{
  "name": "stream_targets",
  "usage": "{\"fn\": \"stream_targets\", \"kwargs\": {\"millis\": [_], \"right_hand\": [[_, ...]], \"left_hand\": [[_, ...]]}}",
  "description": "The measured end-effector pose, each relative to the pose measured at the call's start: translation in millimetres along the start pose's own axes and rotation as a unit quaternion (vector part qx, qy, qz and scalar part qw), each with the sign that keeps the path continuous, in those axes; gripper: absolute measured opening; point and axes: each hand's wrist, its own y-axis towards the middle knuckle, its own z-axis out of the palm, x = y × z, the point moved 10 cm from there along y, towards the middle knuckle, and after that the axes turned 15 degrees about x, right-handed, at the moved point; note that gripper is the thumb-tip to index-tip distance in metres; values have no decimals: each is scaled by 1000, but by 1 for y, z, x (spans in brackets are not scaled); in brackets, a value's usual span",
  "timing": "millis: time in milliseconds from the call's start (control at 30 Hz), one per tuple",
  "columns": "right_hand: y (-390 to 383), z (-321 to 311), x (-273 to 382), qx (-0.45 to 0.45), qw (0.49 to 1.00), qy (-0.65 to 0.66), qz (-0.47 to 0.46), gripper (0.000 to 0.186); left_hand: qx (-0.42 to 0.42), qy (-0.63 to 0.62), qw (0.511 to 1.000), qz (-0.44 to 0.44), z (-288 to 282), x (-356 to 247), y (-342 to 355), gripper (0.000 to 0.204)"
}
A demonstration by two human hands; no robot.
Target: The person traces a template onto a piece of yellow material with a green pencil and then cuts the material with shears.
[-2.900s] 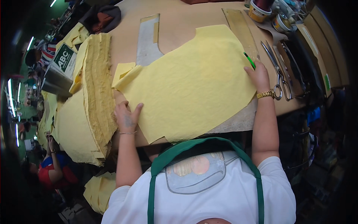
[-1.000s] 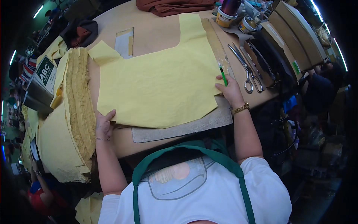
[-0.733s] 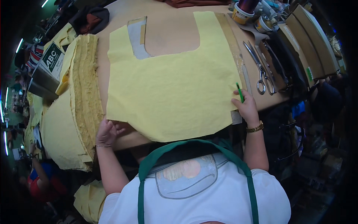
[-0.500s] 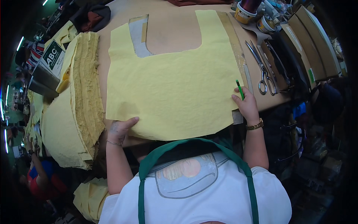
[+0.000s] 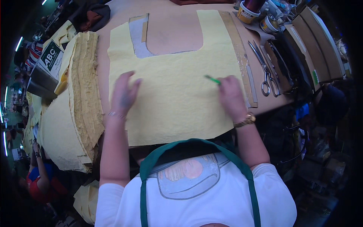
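Observation:
A large yellow fabric piece (image 5: 174,94) with a deep U-shaped notch at its far side lies flat on the table in front of me. Beneath it, a grey and brown cardboard pattern (image 5: 139,39) shows at the notch and along the right side. My left hand (image 5: 125,92) is over the fabric's left part, slightly blurred, thumb and fingers apart with nothing between them. Over the right part, my right hand (image 5: 230,94) is closed on a green pencil (image 5: 213,79) that points left. Whether either hand touches the fabric is hard to see.
A thick stack of yellow fabric pieces (image 5: 81,87) overhangs the table's left edge, beside a metal can (image 5: 47,68). At the right lie large scissors (image 5: 264,72) near a cardboard box (image 5: 317,41). Tubs (image 5: 247,14) stand at the far right. Another person (image 5: 41,178) is at far left.
Both hands have left the fabric's near edges and moved inward and away from me over it. The green pencil went left with my right hand. The fabric's near left corner now lies differently.

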Motion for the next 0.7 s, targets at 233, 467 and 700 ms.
{"fn": "stream_targets", "kwargs": {"millis": [233,467,700], "right_hand": [[6,34,33,48,997,-31,-59,26],[-71,-64,-170,-79,938,-139,307,26],[-63,-65,-195,7,909,-167,381,36]], "left_hand": [[120,153,967,-166,95,35,56,54],[96,157,974,-131,97,13,59,50],[-4,154,988,1,79,-7,46,34]]}}
